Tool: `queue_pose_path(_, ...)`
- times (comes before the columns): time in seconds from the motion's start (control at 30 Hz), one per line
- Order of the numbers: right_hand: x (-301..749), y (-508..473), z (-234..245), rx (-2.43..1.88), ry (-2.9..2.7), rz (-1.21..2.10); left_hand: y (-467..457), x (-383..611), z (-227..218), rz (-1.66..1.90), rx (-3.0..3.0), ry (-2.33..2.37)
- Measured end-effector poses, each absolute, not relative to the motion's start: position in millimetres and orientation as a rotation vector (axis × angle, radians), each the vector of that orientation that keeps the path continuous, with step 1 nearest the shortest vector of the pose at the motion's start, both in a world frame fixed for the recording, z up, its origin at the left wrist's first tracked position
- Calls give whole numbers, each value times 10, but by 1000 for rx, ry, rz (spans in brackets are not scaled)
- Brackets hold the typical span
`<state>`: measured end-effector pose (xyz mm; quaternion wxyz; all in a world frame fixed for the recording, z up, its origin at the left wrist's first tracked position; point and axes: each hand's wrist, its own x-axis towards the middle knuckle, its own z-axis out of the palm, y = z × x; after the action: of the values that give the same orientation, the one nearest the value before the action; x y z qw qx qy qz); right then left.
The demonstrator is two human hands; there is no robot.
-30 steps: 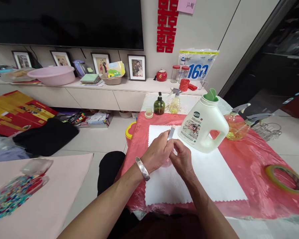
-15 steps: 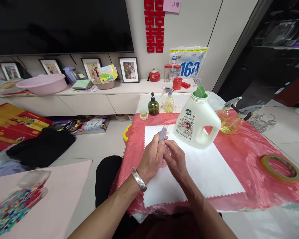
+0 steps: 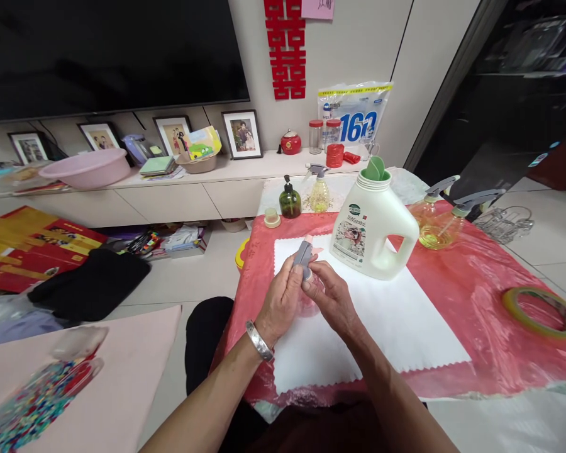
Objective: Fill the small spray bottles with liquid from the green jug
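My left hand (image 3: 280, 301) and my right hand (image 3: 334, 302) meet over a white cloth (image 3: 396, 314) on the red table cover (image 3: 476, 340). Together they grip a small pinkish clear spray bottle (image 3: 308, 296), mostly hidden by the fingers. Its grey trigger head (image 3: 304, 257) sticks up between my thumbs. A silver bracelet sits on my left wrist. A white detergent jug (image 3: 370, 228) with a green funnel (image 3: 374, 168) in its mouth stands just beyond my right hand.
Two spray bottles of yellow liquid (image 3: 436, 223) stand at the right, a green pump bottle (image 3: 290, 201) and another sprayer (image 3: 319, 192) at the far edge. A tape roll (image 3: 542, 311) lies near right. Bag of colourful beads (image 3: 38, 393) on the pink surface at left.
My hands stay together on the small bottle; the grey trigger head has turned and tilted slightly between my thumbs. The camera has shifted a little.
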<state>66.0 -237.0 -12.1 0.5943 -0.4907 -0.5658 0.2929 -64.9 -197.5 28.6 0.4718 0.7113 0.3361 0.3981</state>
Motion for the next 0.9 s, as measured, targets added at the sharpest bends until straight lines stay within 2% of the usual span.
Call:
queue_pose_path(0.37, 674, -2360, -236, -1108, -1278, 667, -1954, -664, 370, 779, 1862, 734)
queue_pose_path(0.63, 672, -2376, -117, -1107, -1311, 680, -1939, -689, 343, 811, 1800, 728)
queue_pose_path(0.9, 491, -2330, -309, -1223, -1080, 581, -1954, -710, 337, 828, 1728, 722)
